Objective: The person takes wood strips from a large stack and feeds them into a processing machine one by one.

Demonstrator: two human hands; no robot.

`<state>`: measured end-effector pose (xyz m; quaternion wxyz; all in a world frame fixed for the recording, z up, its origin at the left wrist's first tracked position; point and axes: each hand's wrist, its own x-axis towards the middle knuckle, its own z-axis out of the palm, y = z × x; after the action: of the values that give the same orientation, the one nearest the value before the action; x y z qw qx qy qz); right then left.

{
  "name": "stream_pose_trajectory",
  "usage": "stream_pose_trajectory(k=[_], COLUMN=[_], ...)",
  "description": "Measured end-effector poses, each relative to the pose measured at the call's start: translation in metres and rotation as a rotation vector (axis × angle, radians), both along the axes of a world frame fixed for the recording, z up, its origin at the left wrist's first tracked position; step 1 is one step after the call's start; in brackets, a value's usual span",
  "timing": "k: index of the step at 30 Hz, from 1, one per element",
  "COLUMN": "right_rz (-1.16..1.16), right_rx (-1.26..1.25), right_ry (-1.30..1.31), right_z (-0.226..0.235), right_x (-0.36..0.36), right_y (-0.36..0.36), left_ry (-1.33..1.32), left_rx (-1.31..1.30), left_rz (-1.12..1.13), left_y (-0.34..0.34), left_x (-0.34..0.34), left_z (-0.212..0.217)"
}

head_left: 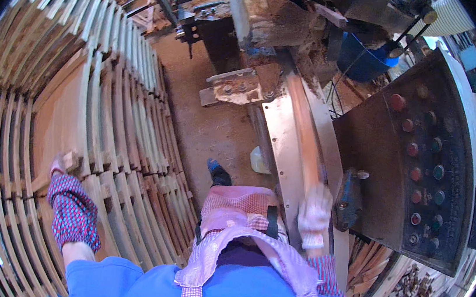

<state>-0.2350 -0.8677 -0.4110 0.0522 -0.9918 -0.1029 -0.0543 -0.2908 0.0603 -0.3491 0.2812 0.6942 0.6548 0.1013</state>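
Observation:
My right hand (pixel 314 213), in a pale work glove, rests on the near end of a long wooden strip (pixel 304 130). Motion blurs its fingers. The strip lies lengthwise on the metal bed (pixel 282 131) of a woodworking machine, and its far end runs in under the machine's dusty head (pixel 276 21). Out to the left, my left hand (pixel 59 164) is closed at the end of a wooden piece (pixel 72 161) on the stack of slatted wooden parts (pixel 127 112). Part of that hand is hidden behind the wood and the checked sleeve.
A dark control panel (pixel 424 164) with red and green buttons stands right of the bed. A blue bucket (pixel 366 57) is beyond it. Sawdust covers the floor (pixel 211 128) between stack and machine, where my shoe (pixel 219 173) shows. Wood offcuts (pixel 409 291) lie at lower right.

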Motion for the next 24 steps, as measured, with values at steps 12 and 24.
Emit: stream_pose_trajectory(k=[12,24], right_rz=[0.182,0.475], right_rx=[0.247,1.479], right_ry=[-0.265,0.945], right_z=[-0.018,0.144], right_x=[0.334,0.036], right_y=[0.109,0.167], left_ry=[-0.906,-1.313], left_rx=[-0.19,-0.594], left_rz=[-0.078,-0.571], left_y=[-0.366,-0.63], left_x=[-0.068,0.089], left_z=[0.186,0.082])
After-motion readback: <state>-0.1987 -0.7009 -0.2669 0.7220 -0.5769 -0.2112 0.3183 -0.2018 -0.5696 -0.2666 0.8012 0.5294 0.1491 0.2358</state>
